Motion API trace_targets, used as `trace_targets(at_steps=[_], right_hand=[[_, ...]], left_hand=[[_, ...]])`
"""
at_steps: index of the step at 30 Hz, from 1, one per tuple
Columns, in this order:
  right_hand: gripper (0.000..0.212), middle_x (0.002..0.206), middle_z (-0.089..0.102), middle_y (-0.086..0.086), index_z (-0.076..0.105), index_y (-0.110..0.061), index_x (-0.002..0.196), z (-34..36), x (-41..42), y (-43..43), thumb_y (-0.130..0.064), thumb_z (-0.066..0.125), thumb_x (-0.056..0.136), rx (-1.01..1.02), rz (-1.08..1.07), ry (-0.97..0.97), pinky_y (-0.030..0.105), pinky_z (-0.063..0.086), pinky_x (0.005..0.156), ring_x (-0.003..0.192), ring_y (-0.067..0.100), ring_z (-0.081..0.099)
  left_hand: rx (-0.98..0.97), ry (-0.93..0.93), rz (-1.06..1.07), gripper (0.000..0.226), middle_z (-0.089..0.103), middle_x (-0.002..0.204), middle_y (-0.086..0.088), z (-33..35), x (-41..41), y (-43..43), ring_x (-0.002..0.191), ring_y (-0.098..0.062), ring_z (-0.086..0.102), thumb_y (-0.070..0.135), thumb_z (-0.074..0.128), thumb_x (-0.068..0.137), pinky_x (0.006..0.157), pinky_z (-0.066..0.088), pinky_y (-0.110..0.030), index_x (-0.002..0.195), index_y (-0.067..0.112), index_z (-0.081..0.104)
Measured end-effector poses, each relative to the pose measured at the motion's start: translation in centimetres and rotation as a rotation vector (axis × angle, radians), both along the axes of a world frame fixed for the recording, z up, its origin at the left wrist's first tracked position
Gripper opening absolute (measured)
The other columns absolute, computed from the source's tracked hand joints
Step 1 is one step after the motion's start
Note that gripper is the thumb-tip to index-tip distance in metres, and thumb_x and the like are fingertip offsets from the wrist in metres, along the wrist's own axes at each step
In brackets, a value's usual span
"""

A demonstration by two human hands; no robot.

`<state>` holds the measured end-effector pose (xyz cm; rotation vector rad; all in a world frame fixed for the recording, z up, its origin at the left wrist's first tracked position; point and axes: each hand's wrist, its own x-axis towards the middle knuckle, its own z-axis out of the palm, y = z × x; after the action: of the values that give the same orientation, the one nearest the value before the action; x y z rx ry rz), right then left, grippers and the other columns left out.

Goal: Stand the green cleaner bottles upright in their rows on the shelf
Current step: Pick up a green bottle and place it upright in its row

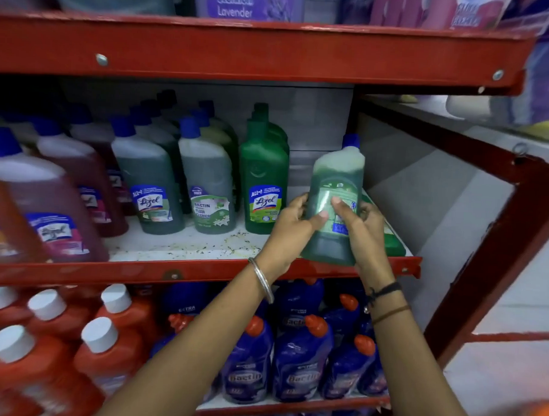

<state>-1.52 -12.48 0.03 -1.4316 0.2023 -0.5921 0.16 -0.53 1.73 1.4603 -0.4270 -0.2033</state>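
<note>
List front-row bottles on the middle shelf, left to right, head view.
Pink Lizol bottle → dark green Lizol bottle → Bactin floor cleaner bottle → opaque green Lizol bottle → blue-capped green bottle held in both hands.

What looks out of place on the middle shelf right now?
A green bottle lies on its side at the shelf's right end, behind the bottle that both hands hold, left hand and right hand. Dark specks and stains litter the shelf's bare front.
</note>
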Motion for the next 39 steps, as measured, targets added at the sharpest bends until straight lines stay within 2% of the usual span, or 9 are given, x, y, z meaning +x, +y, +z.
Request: trace_targets(at_steps=[2, 5, 9, 15, 20, 28, 32, 35, 39], right_hand=[[0.051, 0.105, 0.072, 0.015, 0.06, -0.003, 0.108, -0.4, -0.8, 2.2, -0.035, 0.075, 0.07, 0.024, 0.018, -0.038, 0.045, 0.058, 0.083, 0.093, 0.03, 0.07], [0.032, 0.096, 0.071, 0.006, 0.058, -0.006, 0.105, -0.6, -1.3, 5.8, -0.018, 0.072, 0.079, -0.012, 0.062, -0.077, 0.028, 0.057, 0.069, 0.082, 0.013, 0.071], [0.036, 0.094, 0.068, -0.003, 0.053, -0.009, 0.108, 0.2, -0.8, 10.5, -0.011, 0.072, 0.077, -0.089, 0.149, -0.116, 0.017, 0.055, 0.068, 0.079, 0.004, 0.069], [0.057, 0.113, 0.061, -0.002, 0.044, -0.014, 0.118, 1.4, 1.5, 17.7, -0.011, 0.077, 0.072, -0.303, 0.27, -0.152, 0.025, 0.052, 0.09, 0.102, 0.007, 0.062], [0.068, 0.126, 0.059, 0.007, 0.04, -0.013, 0.126, 0.9, 5.2, 23.0, -0.019, 0.079, 0.07, -0.351, 0.362, -0.092, 0.033, 0.051, 0.095, 0.113, 0.018, 0.06], [0.055, 0.115, 0.061, 0.004, 0.041, -0.016, 0.113, -2.2, 7.8, 25.0, -0.001, 0.074, 0.072, -0.229, 0.41, -0.045, 0.034, 0.052, 0.095, 0.11, 0.023, 0.06], [0.054, 0.12, 0.059, 0.009, 0.044, -0.029, 0.109, -2.6, 8.2, 25.3, -0.031, 0.078, 0.068, -0.294, 0.325, -0.049, 0.043, 0.051, 0.097, 0.112, 0.025, 0.059], [0.067, 0.119, 0.058, 0.01, 0.049, -0.023, 0.118, -2.5, 8.4, 25.5, -0.058, 0.07, 0.065, -0.429, 0.259, -0.049, 0.043, 0.054, 0.091, 0.104, 0.019, 0.062], [0.074, 0.115, 0.054, 0.004, 0.058, -0.027, 0.115, -1.6, 8.5, 27.0, -0.076, 0.061, 0.059, -0.624, 0.184, 0.007, 0.019, 0.048, 0.085, 0.101, 0.001, 0.049]], left_hand=[[0.037, -0.071, -0.029, 0.036, 0.062, 0.112, -0.005, 0.1, -0.5, 2.5, 0.098, -0.019, 0.062, 0.002, 0.056, 0.087, 0.085, 0.053, -0.028, 0.118, 0.019, 0.05], [0.089, -0.159, 0.019, 0.044, 0.062, 0.107, 0.003, -0.2, -0.7, 6.4, 0.099, -0.016, 0.061, -0.002, 0.056, 0.085, 0.085, 0.052, -0.028, 0.113, 0.03, 0.049], [0.2, -0.294, 0.175, 0.055, 0.058, 0.127, -0.002, -0.9, -0.7, 11.8, 0.116, -0.017, 0.056, 0.015, 0.058, 0.079, 0.101, 0.046, -0.042, 0.131, 0.022, 0.043], [0.307, -0.441, 0.443, 0.062, 0.054, 0.134, -0.002, -1.8, 0.7, 19.3, 0.122, -0.019, 0.051, 0.011, 0.054, 0.08, 0.099, 0.045, -0.046, 0.135, 0.031, 0.031], [0.38, -0.442, 0.586, 0.063, 0.053, 0.135, -0.006, -2.3, 2.6, 24.2, 0.121, -0.025, 0.051, 0.0, 0.051, 0.081, 0.095, 0.046, -0.047, 0.136, 0.025, 0.029], [0.391, -0.411, 0.638, 0.059, 0.045, 0.14, -0.012, -5.4, 4.3, 25.8, 0.128, -0.029, 0.042, 0.006, 0.051, 0.085, 0.105, 0.038, -0.046, 0.139, 0.013, 0.029], [0.431, -0.402, 0.622, 0.058, 0.047, 0.136, -0.01, -5.6, 5.0, 26.4, 0.123, -0.026, 0.047, 0.019, 0.056, 0.084, 0.099, 0.044, -0.044, 0.137, 0.012, 0.032], [0.492, -0.453, 0.697, 0.054, 0.053, 0.126, -0.009, -5.5, 4.5, 26.3, 0.112, -0.026, 0.054, 0.024, 0.063, 0.081, 0.086, 0.05, -0.041, 0.127, 0.012, 0.038], [0.521, -0.578, 0.765, 0.037, 0.052, 0.11, -0.013, -5.8, 3.1, 25.6, 0.1, -0.029, 0.056, 0.021, 0.057, 0.081, 0.07, 0.045, -0.033, 0.112, 0.008, 0.042]])
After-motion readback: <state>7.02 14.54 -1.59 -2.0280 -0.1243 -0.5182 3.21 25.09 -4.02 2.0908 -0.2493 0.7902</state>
